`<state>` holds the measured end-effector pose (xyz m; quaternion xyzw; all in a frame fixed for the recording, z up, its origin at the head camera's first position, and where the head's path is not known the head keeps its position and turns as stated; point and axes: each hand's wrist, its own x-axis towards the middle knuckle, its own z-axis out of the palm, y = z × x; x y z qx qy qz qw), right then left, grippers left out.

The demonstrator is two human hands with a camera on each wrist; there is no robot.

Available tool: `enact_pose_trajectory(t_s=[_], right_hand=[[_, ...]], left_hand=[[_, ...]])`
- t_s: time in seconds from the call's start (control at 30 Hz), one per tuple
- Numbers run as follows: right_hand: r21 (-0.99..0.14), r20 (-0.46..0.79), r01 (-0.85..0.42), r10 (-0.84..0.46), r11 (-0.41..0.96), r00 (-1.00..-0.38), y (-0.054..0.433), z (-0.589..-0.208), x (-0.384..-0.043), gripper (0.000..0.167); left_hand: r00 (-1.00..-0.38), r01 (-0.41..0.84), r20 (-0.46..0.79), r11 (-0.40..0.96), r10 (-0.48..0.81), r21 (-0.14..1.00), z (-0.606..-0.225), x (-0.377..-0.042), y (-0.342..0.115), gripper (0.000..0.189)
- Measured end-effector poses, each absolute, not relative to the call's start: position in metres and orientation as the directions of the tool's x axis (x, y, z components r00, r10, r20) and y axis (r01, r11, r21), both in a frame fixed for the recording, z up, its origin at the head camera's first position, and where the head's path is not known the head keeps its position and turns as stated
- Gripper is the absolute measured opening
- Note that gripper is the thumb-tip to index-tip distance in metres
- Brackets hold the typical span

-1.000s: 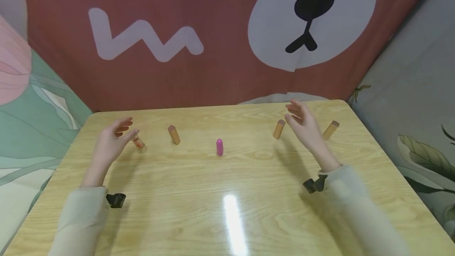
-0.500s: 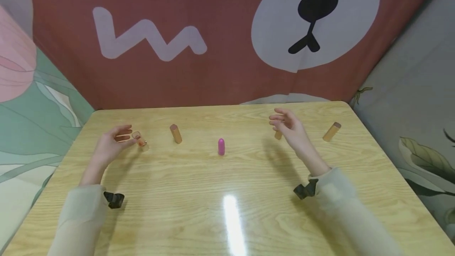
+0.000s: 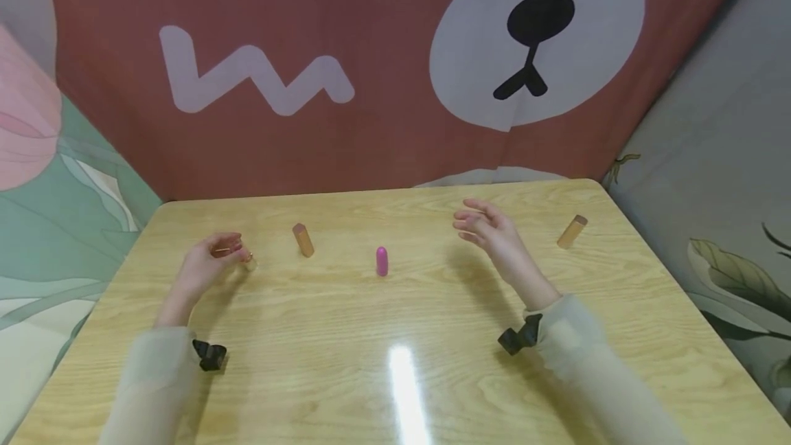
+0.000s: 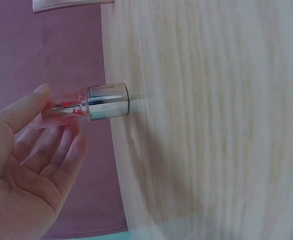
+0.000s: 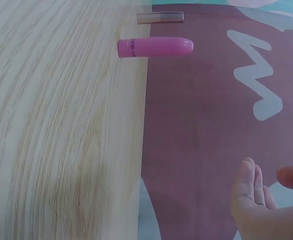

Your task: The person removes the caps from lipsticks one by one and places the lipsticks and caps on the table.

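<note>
My left hand [image 3: 210,263] pinches the clear upper part of a lipstick tube [image 4: 109,101] between thumb and fingers. The tube stands upright on the table, its shiny metallic base down and red showing through the clear part. In the head view most of it is behind the fingers. My right hand [image 3: 491,235] hovers over the right half of the table with fingers loosely bent and apart, nothing between them. In the right wrist view, its thumb and fingers [image 5: 244,182] are spread. A gold tube seen earlier at this spot is now hidden behind that hand.
Standing on the wooden table [image 3: 321,335] are a gold tube [image 3: 303,240] left of centre, a bright pink tube [image 3: 382,261] in the middle and another gold tube [image 3: 572,231] at the right. A brown cloth [image 3: 383,136] with a cartoon face hangs behind the table's back edge.
My left hand has lowered slightly and closed its fingers on the lipstick tube. My right hand has moved left and down, covering the gold tube that stood there.
</note>
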<state>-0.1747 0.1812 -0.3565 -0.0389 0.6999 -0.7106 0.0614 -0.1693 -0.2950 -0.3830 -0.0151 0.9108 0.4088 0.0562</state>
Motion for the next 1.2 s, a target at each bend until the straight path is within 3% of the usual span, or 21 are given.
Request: enact_pose_trajectory(t_s=[0.3,0.63,0.97,1.2], right_hand=[[-0.992,-0.024,0.047,-0.191,-0.12,-0.981,0.177,-0.358,-0.171,0.039],[-0.986,-0.045,0.076,-0.204,-0.149,-0.978,0.172,-0.358,-0.172,0.054],[-0.986,-0.005,0.038,-0.2,-0.16,-0.98,0.159,-0.353,-0.174,0.05],[-0.996,0.031,-0.011,-0.227,-0.09,-0.973,0.137,-0.346,-0.178,0.048]], left_hand=[[-0.993,-0.094,-0.113,0.66,-0.014,0.745,-0.391,-0.163,-0.298,0.063],[-0.996,-0.073,-0.029,0.607,-0.082,0.791,-0.38,-0.161,-0.292,0.066],[-0.982,-0.032,0.059,0.474,-0.177,0.88,-0.356,-0.165,-0.253,0.067],[-0.987,-0.001,0.067,0.417,-0.149,0.909,-0.343,-0.165,-0.223,0.065]])
